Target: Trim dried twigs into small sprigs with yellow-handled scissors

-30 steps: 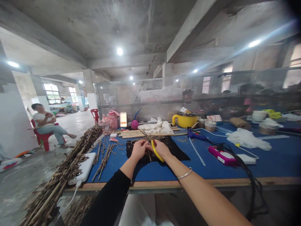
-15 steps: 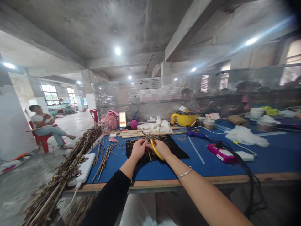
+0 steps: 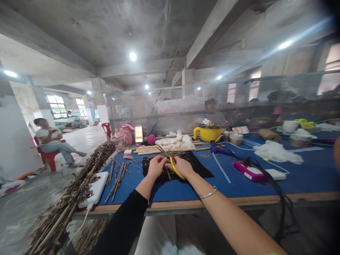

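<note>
Over a black cloth [image 3: 200,168] on the blue tabletop, my two hands nearly meet. My right hand [image 3: 183,167] is closed around a pair of scissors [image 3: 178,170] with yellow handles, their blades pointing up and to the left. My left hand [image 3: 156,167] has its fingers pinched on a thin dry stem [image 3: 169,174], though most of it is hidden by the fingers. Dry plant scraps are scattered on the cloth around both hands. To the left lie several cut dry sticks [image 3: 120,179].
A large bundle of dried stalks [image 3: 77,187] and a white power bank [image 3: 97,189] sit at the left edge. Wooden rods [image 3: 145,151], a yellow pot [image 3: 209,134], a blue glue gun [image 3: 221,150] and a magenta box [image 3: 248,172] with cables are around. A person [image 3: 50,140] sits at left.
Both hands and the scissors stay almost in place. At the far right edge, a blurred part of a person has come into view.
</note>
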The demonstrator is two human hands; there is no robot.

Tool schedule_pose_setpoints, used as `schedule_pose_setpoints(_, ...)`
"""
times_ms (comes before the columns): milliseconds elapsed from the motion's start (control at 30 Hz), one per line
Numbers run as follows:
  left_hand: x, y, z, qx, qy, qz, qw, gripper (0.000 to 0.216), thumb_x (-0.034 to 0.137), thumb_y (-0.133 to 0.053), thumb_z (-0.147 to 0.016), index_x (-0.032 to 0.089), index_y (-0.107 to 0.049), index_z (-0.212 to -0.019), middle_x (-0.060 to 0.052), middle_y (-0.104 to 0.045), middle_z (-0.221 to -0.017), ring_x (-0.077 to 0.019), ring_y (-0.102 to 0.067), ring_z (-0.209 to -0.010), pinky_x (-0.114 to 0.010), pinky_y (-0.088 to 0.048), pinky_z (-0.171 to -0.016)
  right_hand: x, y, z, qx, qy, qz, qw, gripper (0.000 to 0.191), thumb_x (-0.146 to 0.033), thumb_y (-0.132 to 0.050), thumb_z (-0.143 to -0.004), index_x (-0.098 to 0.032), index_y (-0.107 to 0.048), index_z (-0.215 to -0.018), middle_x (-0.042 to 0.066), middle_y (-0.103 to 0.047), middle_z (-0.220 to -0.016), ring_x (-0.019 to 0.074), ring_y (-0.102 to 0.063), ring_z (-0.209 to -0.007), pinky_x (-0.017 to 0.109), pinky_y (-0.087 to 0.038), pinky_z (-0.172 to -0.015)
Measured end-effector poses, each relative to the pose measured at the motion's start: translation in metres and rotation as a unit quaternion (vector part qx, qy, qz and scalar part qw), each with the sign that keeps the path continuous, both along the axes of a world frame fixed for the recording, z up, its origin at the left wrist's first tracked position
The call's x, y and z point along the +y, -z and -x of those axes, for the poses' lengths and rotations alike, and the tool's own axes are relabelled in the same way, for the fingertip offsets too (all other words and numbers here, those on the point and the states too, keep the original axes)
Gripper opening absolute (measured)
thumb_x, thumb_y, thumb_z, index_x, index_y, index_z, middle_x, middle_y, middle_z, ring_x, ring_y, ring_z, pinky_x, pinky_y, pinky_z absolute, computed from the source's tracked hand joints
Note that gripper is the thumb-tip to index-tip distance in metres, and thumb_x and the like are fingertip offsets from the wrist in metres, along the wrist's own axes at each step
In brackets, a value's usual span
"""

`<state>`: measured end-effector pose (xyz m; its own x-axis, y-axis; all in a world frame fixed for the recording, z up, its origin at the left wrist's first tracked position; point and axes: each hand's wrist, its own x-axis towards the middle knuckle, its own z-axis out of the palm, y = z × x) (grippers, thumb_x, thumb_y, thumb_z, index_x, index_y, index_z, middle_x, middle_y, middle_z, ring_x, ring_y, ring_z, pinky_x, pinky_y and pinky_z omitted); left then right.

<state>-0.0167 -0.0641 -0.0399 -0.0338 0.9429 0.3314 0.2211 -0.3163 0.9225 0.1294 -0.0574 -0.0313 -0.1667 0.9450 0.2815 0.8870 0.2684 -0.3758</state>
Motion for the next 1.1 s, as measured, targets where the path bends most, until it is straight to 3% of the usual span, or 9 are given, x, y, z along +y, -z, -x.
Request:
schedule_pose_setpoints(300,0.0057,0.0066,0.0037,0.045,-0.018,-0.052,0.997,0.026,0.038,-0.056,-0.070,0.012,-0.059,-0.068,-0.001,-0.055,-0.056,-0.0085,-0.047,-0.049,-0.018,-0.036,-0.045,0.0059,0.0089,-0.0013,0.014,-0.034,-0.029,0.999,0.067,-0.066,-0.052,-0.064,-0.015,-0.049,-0.108,0.012,-0.060,-0.099,0.0264,-0.056,-0.093,0.030,-0.039,-0.073)
schedule_pose_setpoints(767,0.0030,0.0032,0.0000,-0.012,0.013,-0.019,1.000,0.027,0.040,-0.057,-0.069,0.013,-0.057,-0.073,0.002,-0.052,-0.054,-0.0060,-0.041,-0.041,-0.017,-0.033,-0.036,-0.0014,0.0031,0.0028,0.035,-0.034,-0.015,0.999,0.055,-0.067,-0.046,-0.069,-0.018,-0.053,-0.093,0.009,-0.064,-0.088,0.0226,-0.059,-0.084,0.026,-0.037,-0.064)
schedule_pose_setpoints(1100,-0.0014,-0.0012,-0.0013,-0.021,-0.001,-0.012,1.000,0.027,0.040,-0.058,-0.069,0.014,-0.054,-0.065,0.003,-0.049,-0.049,-0.0052,-0.040,-0.038,-0.016,-0.032,-0.034,-0.0007,0.0022,0.0016,0.037,-0.025,0.001,0.999,0.053,-0.067,-0.047,-0.068,-0.019,-0.058,-0.089,0.009,-0.064,-0.087,0.0228,-0.060,-0.082,0.026,-0.038,-0.063)
